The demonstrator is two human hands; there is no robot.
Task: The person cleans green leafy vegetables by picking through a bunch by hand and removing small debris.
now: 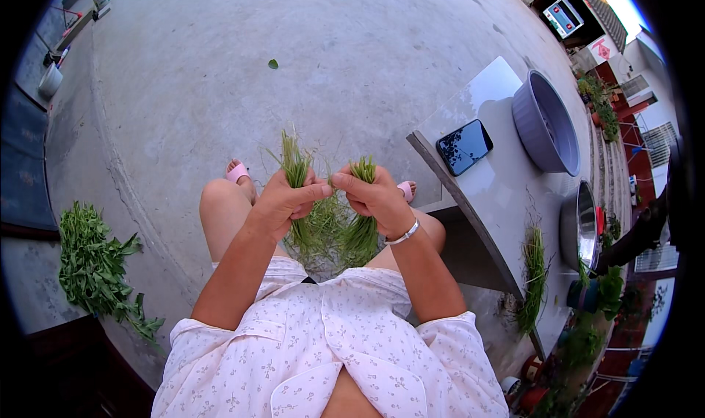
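Both my hands are raised close together in front of my lap, each closed around a bunch of thin, grass-like green stems. My left hand (283, 201) grips one bunch (295, 160), whose ends stick up above the fist and hang out below it. My right hand (376, 199), with a bracelet at the wrist, holds another bunch (358, 242) that spreads downward. The thumbs point toward each other and nearly meet. Beneath the hands, loose stems (323, 227) lie in a tangled heap on the ground between my legs.
On my right stands a grey-topped table (470, 102) with a phone (464, 147), a purple basin (543, 124), a metal bowl (580, 223) and another bunch of green stems (534, 278). Leafy greens (92, 264) are piled on the concrete at my left.
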